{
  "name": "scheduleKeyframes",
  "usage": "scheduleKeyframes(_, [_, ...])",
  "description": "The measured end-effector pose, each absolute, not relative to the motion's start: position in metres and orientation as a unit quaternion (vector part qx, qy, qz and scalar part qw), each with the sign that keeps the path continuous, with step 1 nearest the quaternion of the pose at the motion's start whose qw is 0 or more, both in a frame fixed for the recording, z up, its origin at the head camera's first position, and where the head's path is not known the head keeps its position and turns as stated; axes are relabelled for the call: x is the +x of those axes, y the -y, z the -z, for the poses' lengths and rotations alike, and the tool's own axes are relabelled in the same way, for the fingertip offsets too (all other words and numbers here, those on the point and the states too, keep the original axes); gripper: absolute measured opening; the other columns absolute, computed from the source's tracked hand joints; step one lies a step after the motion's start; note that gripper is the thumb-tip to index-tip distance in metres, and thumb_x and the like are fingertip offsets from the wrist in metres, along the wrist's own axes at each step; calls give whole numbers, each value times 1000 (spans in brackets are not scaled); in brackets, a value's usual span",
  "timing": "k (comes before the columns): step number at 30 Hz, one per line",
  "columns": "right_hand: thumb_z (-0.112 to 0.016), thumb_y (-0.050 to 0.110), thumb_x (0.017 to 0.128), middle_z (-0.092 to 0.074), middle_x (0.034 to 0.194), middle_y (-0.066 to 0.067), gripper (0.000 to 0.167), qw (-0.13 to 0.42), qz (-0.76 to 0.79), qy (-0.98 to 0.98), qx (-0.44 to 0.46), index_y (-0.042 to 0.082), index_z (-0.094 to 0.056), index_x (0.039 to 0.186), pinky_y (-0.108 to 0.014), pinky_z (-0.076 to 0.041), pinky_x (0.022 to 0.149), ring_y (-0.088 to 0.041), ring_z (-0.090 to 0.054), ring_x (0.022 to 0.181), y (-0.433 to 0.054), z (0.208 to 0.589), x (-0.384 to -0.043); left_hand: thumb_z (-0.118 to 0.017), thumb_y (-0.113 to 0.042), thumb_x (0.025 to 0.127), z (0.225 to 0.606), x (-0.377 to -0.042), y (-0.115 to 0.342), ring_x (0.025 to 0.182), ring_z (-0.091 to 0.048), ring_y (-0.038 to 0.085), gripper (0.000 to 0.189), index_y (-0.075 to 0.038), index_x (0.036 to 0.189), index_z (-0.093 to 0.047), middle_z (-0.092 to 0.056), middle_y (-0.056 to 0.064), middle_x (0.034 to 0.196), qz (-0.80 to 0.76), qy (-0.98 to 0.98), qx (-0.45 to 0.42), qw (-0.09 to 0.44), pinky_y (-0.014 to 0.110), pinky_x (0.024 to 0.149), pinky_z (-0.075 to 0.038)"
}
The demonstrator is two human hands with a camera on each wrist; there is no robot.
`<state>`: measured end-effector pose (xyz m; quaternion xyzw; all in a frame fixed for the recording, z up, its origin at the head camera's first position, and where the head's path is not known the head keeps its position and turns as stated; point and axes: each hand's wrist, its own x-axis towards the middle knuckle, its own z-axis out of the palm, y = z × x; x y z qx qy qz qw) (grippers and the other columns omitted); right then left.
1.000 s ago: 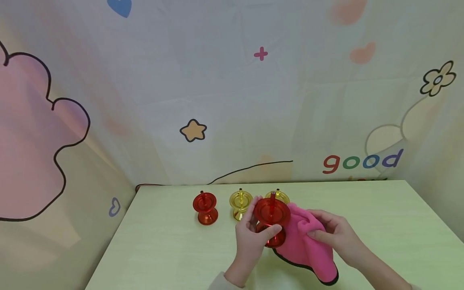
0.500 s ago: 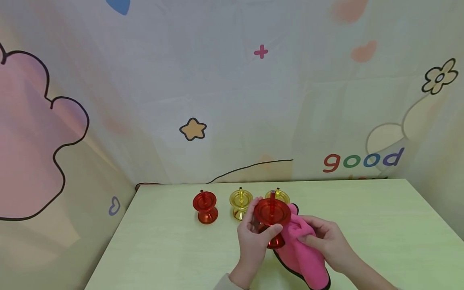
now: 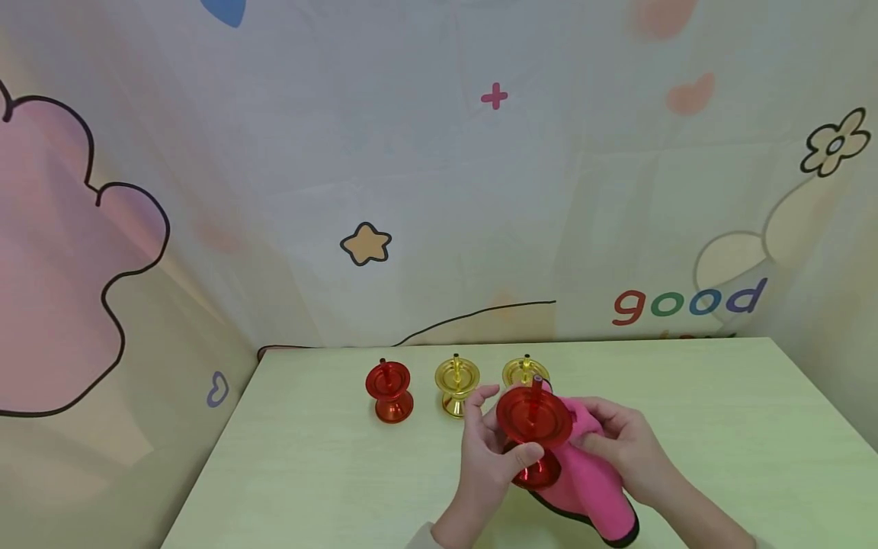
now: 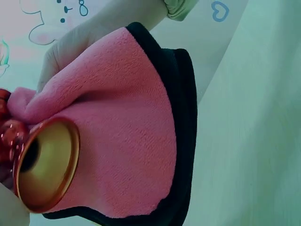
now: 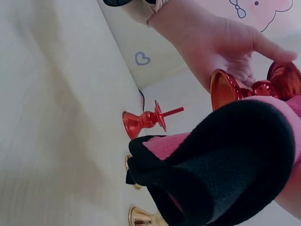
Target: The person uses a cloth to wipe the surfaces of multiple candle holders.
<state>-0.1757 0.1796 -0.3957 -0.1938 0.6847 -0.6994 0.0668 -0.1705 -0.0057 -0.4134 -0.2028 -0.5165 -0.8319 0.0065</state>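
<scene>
A shiny red candle holder (image 3: 533,418), with a wide dish and a thin upright stem, is held above the table by my left hand (image 3: 483,457). The thumb lies across its narrow waist. Its hollow golden underside (image 4: 49,165) shows in the left wrist view. My right hand (image 3: 627,442) pinches a pink cloth (image 3: 593,480) with black edging, bunched against the holder's right side. Cloth and holder hide some fingertips. In the right wrist view the folded dark edge of the cloth (image 5: 225,160) hangs in front of the holder.
Another red candle holder (image 3: 392,393) stands upright at the back left of the pale green table (image 3: 295,473). Two gold ones, the middle one (image 3: 456,385) and the right one (image 3: 524,371), stand in line with it. A printed curtain (image 3: 439,191) hangs behind.
The held candle holder has shifted right and slightly down. My left index finger has lifted from its rim. My right hand moved left with the cloth, then back to the right.
</scene>
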Motion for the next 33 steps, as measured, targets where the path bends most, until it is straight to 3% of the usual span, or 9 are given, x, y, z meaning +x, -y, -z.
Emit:
scheduleKeyframes(4, [-50,-1,85,-64,99,11,36,87,704,-676,-200,26,-60,108,-28,-53,68,-8,-62,85,-183,395,-178,-66,-24,78,414,-172,8,107,-55,13,59,-3,117,-27,-51,15,126,829,508,-231,-37,28,90,-45])
scheduleKeyframes(8, [-50,0,86,-64,102,11,36,109,710,-666,-202,24,-58,111,-28,-53,71,-8,-62,89,-185,395,-180,-63,-27,81,416,-175,10,116,-47,12,61,3,122,-29,-45,18,131,817,508,-268,-48,27,95,-40])
scheduleKeyframes(11, [-48,0,87,-63,104,12,37,119,713,-658,-210,25,-57,113,-28,-53,71,-8,-62,89,-187,396,-182,-58,-32,84,417,-177,11,131,-28,18,60,3,126,-33,-42,18,133,798,531,-280,-46,36,107,-24])
scheduleKeyframes(14, [-46,-3,87,-62,106,12,41,126,721,-642,-229,26,-56,113,-27,-53,71,-8,-62,89,-188,397,-184,-51,-40,86,415,-178,14,137,-8,23,60,-2,129,-37,-39,16,136,772,567,-283,-57,49,109,-9])
scheduleKeyframes(18, [-43,-7,87,-62,108,11,44,132,727,-627,-246,26,-56,114,-27,-53,72,-9,-62,90,-190,397,-185,-41,-48,88,415,-179,14,138,1,22,63,-6,134,-35,-32,5,143,735,606,-294,-75,58,105,-6])
scheduleKeyframes(23, [-46,-3,86,-64,103,10,39,120,722,-648,-213,26,-57,111,-28,-53,71,-8,-62,88,-191,397,-184,-43,-39,91,414,-178,11,136,-16,22,54,-6,134,-36,-36,4,140,738,629,-242,-28,48,109,-14])
scheduleKeyframes(27, [-51,1,86,-64,100,11,35,108,719,-667,-163,25,-57,110,-28,-53,71,-8,-61,88,-191,396,-182,-42,-21,94,411,-172,4,127,-36,21,42,-6,133,-38,-44,9,134,757,626,-187,13,32,103,-32])
scheduleKeyframes(30, [-53,3,85,-64,100,12,32,101,716,-676,-145,23,-57,111,-28,-53,71,-8,-61,88,-190,396,-183,-33,-21,96,409,-168,0,123,-41,17,41,-10,136,-34,-43,9,135,764,621,-178,10,26,96,-40])
scheduleKeyframes(33, [-52,3,86,-64,100,11,32,104,714,-675,-154,23,-57,111,-28,-53,71,-8,-61,88,-190,395,-184,-27,-24,98,409,-167,-1,123,-41,15,41,-13,137,-31,-42,8,136,767,613,-189,-7,25,95,-41])
